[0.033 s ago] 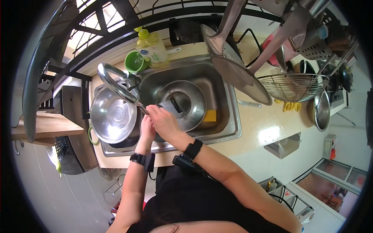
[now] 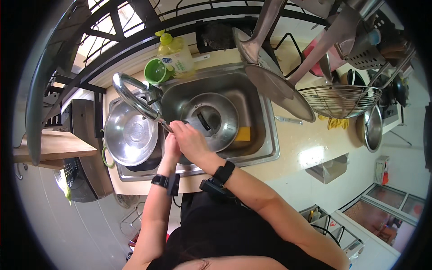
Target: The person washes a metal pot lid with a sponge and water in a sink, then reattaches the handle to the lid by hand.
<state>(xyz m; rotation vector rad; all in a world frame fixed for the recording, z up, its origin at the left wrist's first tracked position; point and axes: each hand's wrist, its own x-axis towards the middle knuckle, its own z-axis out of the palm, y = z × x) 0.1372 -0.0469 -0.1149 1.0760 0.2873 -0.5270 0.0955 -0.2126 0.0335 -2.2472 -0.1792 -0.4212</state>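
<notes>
My right hand [image 2: 190, 140] is closed, its fingers pinched together just beneath the outlet of the chrome tap [image 2: 130, 101]. A short dark grey piece [image 2: 166, 126] runs from the outlet to my fingertips; I cannot tell whether it is part of the tap or a separate thing. Pressed against it from the left, my left hand [image 2: 171, 149] is closed too, its fingers partly hidden. Under and beyond my hands, a round steel lid with a black handle [image 2: 229, 114] lies in the sink [image 2: 243, 81]. Left of the tap is a shiny metal basin [image 2: 119, 130].
A yellow sponge-like square [image 2: 243, 134] lies beside the lid. Behind the sink stand a green cup [image 2: 155, 72] and a yellow soap bottle [image 2: 180, 54]. A knife [image 2: 289, 120] rests on the right counter. Ladles and a wire strainer [image 2: 339, 101] hang at the upper right.
Both hands stay under the tap outlet, with only a very slight shift of the fingers and wrists. Nothing else has visibly moved.
</notes>
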